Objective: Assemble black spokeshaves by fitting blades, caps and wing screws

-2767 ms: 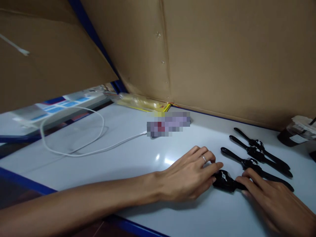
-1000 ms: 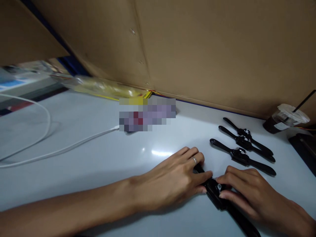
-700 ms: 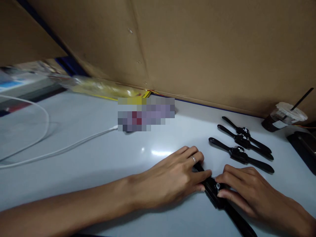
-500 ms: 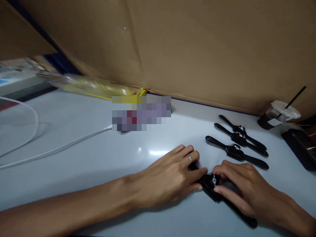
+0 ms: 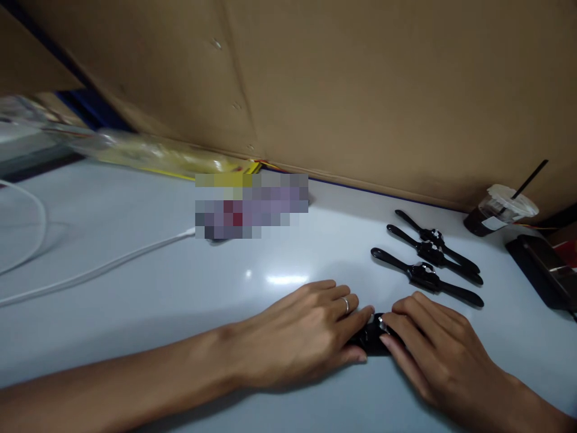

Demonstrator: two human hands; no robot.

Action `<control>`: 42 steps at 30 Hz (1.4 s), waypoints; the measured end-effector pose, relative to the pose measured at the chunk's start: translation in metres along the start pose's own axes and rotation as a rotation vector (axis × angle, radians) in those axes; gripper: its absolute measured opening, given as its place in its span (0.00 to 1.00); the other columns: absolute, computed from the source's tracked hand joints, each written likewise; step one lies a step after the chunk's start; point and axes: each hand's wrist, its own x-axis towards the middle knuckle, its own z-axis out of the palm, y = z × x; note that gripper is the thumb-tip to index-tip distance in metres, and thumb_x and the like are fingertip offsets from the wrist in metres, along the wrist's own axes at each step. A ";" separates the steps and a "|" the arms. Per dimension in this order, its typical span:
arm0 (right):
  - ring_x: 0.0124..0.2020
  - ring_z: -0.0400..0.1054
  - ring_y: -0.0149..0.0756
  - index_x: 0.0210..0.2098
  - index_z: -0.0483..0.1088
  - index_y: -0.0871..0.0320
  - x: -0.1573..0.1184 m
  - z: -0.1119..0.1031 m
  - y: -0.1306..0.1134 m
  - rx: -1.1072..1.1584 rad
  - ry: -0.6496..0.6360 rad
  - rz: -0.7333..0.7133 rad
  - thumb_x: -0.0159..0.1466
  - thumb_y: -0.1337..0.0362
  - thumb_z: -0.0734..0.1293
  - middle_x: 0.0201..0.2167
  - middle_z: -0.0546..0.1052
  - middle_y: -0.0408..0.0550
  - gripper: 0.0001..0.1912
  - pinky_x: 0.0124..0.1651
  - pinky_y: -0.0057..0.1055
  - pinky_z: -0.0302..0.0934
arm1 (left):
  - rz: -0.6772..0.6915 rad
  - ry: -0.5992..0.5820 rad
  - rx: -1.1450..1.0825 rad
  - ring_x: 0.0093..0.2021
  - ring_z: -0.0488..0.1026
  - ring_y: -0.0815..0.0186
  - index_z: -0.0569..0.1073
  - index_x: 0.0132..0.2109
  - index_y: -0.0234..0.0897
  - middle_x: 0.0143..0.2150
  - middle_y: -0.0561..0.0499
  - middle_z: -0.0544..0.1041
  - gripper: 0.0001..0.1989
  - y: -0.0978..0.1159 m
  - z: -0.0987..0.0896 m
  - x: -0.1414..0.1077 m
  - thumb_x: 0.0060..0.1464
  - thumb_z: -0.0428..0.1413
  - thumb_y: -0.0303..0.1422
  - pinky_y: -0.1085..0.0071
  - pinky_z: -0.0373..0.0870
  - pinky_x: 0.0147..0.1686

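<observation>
Low over the white table, a black spokeshave [image 5: 375, 337] is between my two hands, with its body and a silvery metal part showing. My left hand [image 5: 311, 331], with a ring on one finger, grips its left handle, which the fingers mostly cover. My right hand [image 5: 446, 349] holds the other side, thumb and forefinger closed at the metal part; the right handle is hidden under it. Beyond my right hand lie three more spokeshaves, the nearest one [image 5: 424, 275], a middle one [image 5: 457, 270] and the farthest [image 5: 408, 220], roughly parallel.
A lidded plastic cup [image 5: 489, 216] with dark drink and a black straw stands at the back right, beside a dark flat object [image 5: 536, 264]. A pixelated purplish object [image 5: 265, 207] has a white cable [image 5: 130, 252]. Clear plastic wrapping [image 5: 157, 153] lies along the cardboard wall [image 5: 360, 90].
The spokeshave in my hands has turned from slanting to nearly level, and its right handle is now hidden. My right hand has shifted left and covers more of the metal part.
</observation>
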 end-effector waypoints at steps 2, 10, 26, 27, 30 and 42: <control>0.32 0.69 0.39 0.40 0.74 0.63 -0.001 0.000 -0.001 0.002 0.007 -0.013 0.74 0.73 0.59 0.33 0.77 0.50 0.11 0.34 0.37 0.63 | -0.001 -0.006 -0.005 0.33 0.72 0.60 0.73 0.52 0.31 0.34 0.49 0.75 0.18 0.000 0.000 0.000 0.74 0.49 0.43 0.62 0.71 0.34; 0.31 0.67 0.40 0.34 0.72 0.61 -0.004 0.010 -0.003 -0.045 0.029 -0.040 0.68 0.80 0.60 0.31 0.75 0.52 0.13 0.30 0.36 0.61 | 0.011 -0.021 0.000 0.32 0.73 0.61 0.73 0.52 0.30 0.34 0.49 0.76 0.19 -0.001 0.000 0.001 0.75 0.47 0.43 0.63 0.71 0.33; 0.32 0.65 0.38 0.44 0.73 0.66 -0.007 0.007 0.003 0.061 -0.031 -0.100 0.71 0.79 0.55 0.31 0.73 0.51 0.16 0.37 0.35 0.66 | 0.034 -0.026 -0.004 0.31 0.71 0.61 0.73 0.53 0.31 0.34 0.51 0.75 0.19 -0.003 -0.003 0.002 0.72 0.52 0.45 0.63 0.68 0.30; 0.32 0.65 0.37 0.42 0.73 0.65 -0.005 0.006 0.003 0.091 -0.025 -0.089 0.71 0.79 0.55 0.30 0.73 0.50 0.16 0.35 0.34 0.65 | 0.032 -0.023 -0.004 0.31 0.70 0.61 0.73 0.52 0.32 0.34 0.51 0.75 0.19 -0.003 -0.003 0.002 0.72 0.52 0.45 0.63 0.68 0.30; 0.31 0.64 0.37 0.39 0.74 0.63 -0.002 0.002 0.005 0.129 -0.005 -0.089 0.71 0.79 0.55 0.30 0.73 0.50 0.17 0.31 0.32 0.62 | 0.031 -0.016 -0.011 0.31 0.70 0.62 0.73 0.51 0.32 0.33 0.51 0.74 0.18 -0.002 -0.003 0.003 0.72 0.52 0.45 0.63 0.68 0.30; 0.34 0.71 0.38 0.45 0.75 0.62 0.000 -0.002 0.005 0.135 0.021 -0.083 0.69 0.79 0.56 0.37 0.79 0.54 0.18 0.37 0.34 0.69 | 0.022 -0.025 -0.003 0.32 0.71 0.62 0.72 0.52 0.32 0.34 0.51 0.74 0.18 -0.001 -0.002 0.001 0.71 0.54 0.44 0.63 0.69 0.32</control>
